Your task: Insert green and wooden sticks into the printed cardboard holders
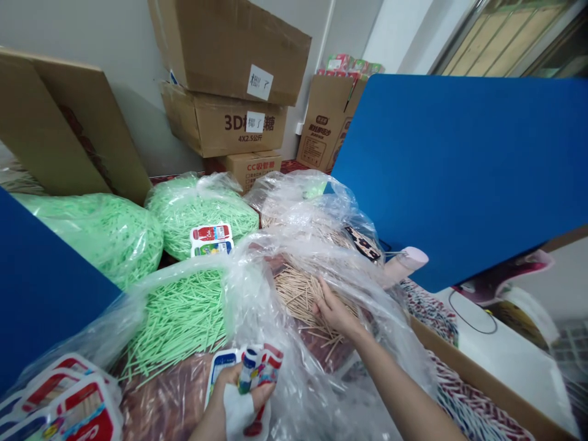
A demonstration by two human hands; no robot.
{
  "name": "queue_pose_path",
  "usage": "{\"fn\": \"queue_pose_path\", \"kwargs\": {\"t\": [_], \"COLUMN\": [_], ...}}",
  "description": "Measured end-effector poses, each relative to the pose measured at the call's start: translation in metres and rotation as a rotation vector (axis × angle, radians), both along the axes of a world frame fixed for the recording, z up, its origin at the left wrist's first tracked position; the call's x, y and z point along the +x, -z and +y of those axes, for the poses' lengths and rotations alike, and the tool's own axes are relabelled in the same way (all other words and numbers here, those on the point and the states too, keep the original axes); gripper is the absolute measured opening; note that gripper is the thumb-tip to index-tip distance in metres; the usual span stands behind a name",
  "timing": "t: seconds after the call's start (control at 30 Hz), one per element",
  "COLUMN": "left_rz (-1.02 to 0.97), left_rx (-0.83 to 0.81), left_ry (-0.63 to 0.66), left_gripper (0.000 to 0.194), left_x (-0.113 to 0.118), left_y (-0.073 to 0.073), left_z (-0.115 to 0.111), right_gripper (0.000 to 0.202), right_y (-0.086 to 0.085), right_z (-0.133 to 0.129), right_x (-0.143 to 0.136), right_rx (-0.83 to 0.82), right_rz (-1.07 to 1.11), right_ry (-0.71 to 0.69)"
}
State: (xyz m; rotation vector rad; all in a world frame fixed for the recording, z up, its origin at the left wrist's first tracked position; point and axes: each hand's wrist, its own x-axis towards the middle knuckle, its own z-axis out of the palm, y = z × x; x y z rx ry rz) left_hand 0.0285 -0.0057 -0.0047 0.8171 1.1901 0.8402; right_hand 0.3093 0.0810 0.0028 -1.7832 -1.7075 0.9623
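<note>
My left hand, with white wrapping around its thumb side, is closed on a bent printed pouch with red and blue bottle pictures. More of these pouches lie at the lower left, some with tan sticks showing inside. My right hand reaches into an open clear plastic bag, its fingers bent into a pile of thin tan sticks. Which sticks are between the fingertips is hard to see. Left of that pile lie loose light green sticks in another open clear bag.
Full bags of green sticks sit behind, one with a printed pouch on it. Stacked cardboard boxes stand against the wall. Blue boards rise at right and left. A pale pink cylinder lies beside the tan sticks' bag.
</note>
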Motion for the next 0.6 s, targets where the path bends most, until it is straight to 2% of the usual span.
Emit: {"fn": "queue_pose_path", "kwargs": {"t": [0.07,0.13,0.3,0.6], "left_rz": [0.088,0.127,0.137,0.145], "left_rx": [0.134,0.176,0.155,0.187], "left_ry": [0.027,0.059,0.113,0.056], "left_gripper": [0.032,0.030,0.032,0.036], "left_x": [0.006,0.010,0.016,0.020], "left_y": [0.007,0.012,0.014,0.009], "left_z": [0.001,0.004,0.006,0.007], "right_gripper": [0.052,0.043,0.035,0.019], "right_y": [0.000,0.000,0.005,0.004], "right_z": [-0.001,-0.001,0.000,0.004], "right_x": [0.002,0.003,0.001,-0.004], "right_rx": [0.040,0.059,0.068,0.103], "right_rz": [0.066,0.067,-0.013,-0.373], "right_ry": [0.000,-0.006,0.037,0.123]}}
